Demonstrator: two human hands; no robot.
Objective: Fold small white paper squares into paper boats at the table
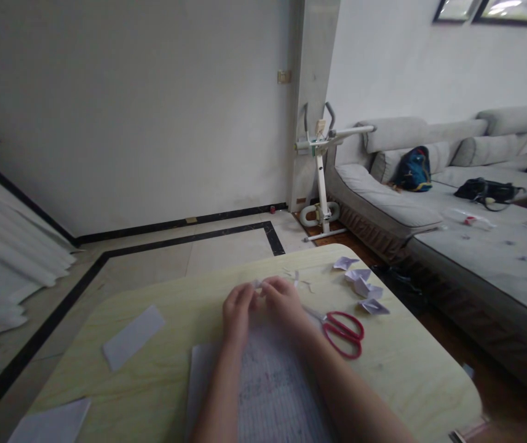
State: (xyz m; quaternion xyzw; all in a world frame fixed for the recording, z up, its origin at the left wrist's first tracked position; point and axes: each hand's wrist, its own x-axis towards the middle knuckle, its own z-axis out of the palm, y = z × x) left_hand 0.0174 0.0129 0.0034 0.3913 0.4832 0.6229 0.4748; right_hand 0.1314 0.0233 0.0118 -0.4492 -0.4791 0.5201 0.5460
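My left hand (237,311) and my right hand (284,301) meet over the far middle of the table. Between their pinched fingertips is a small piece of white paper (257,283), mostly hidden by the fingers. Under my forearms lies a lined sheet covered in handwriting (272,384). Red-handled scissors (360,335) rest just right of my right wrist, their blades partly hidden behind it. Several folded paper boats (374,306) stand along the table's right edge. Thin paper scraps (296,279) are scattered beyond my right hand.
A blank white paper rectangle (133,337) lies on the left of the wooden table (162,387), another white sheet (53,423) at its near-left corner. Past the table's right side is a grey sofa (475,258) with bags. White exercise equipment (321,178) stands by the wall.
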